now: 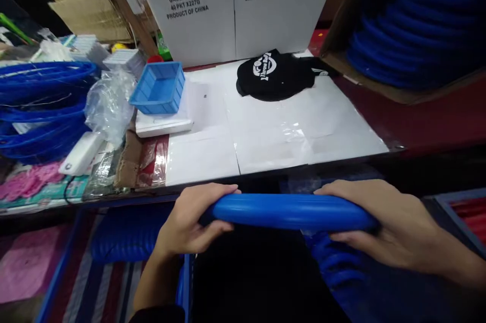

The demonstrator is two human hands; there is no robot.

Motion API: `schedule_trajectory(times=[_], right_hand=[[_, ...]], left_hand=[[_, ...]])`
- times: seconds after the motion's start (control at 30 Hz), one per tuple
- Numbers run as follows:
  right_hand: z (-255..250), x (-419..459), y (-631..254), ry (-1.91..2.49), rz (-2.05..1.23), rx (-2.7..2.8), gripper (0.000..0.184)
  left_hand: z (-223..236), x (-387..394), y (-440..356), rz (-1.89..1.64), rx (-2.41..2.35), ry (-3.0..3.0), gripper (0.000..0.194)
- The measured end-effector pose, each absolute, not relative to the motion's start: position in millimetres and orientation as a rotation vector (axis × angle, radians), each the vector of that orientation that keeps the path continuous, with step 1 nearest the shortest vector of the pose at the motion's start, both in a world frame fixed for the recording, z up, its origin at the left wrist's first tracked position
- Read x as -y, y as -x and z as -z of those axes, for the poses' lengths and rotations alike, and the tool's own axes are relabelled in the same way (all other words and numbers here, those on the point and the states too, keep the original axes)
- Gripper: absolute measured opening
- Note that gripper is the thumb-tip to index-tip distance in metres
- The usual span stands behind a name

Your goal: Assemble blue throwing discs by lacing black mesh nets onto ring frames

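Note:
A blue plastic disc [283, 210] is held level above my lap, just in front of the table's near edge. I see it almost edge-on, so its face is hidden. My left hand [197, 219] grips its left end, thumb below and fingers over the top. On the opposite end my right hand [379, 224] is closed in the same way. Beyond them, a flat black fabric piece [275, 76] with white print lies on the white table covering [261, 130].
A light blue tray [158, 89] sits on a white box at the left, near blue hoops [41, 105] and clear plastic bags [112, 103]. A white carton [235, 14] stands behind. Stacked blue discs [421, 29] fill a cardboard box at right; more blue pieces [125, 234] lie below the table.

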State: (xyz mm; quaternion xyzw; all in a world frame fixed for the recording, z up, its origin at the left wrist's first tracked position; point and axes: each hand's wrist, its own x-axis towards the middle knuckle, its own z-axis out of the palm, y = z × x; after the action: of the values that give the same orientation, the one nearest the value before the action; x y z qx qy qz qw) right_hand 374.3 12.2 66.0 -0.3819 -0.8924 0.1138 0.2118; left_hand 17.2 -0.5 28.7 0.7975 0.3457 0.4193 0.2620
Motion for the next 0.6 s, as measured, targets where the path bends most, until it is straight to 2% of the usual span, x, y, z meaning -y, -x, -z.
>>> schedule_trajectory(times=[0.1, 0.23, 0.4, 0.53, 0.6], right_hand=[[-68, -16, -363, 0.938, -0.338, 2.482, 0.034], [-66, -17, -349, 0.911, -0.288, 2.474, 0.037], [-62, -23, -335, 0.782, -0.128, 2.517, 0.037], [-54, -28, -324, 0.703, -0.148, 2.517, 0.035], [-48, -29, -321, 0.701, -0.172, 2.503, 0.035]], left_hand=[[-29, 1, -26, -1.240, -0.931, -2.170, 0.043], [-7, -10, -20, -1.337, -0.900, -2.056, 0.044], [9, -34, 4, -1.158, -0.616, -2.010, 0.051], [-8, -30, -9, -0.968, -0.679, -2.208, 0.074], [-16, -25, -24, -0.914, -0.740, -2.352, 0.072]])
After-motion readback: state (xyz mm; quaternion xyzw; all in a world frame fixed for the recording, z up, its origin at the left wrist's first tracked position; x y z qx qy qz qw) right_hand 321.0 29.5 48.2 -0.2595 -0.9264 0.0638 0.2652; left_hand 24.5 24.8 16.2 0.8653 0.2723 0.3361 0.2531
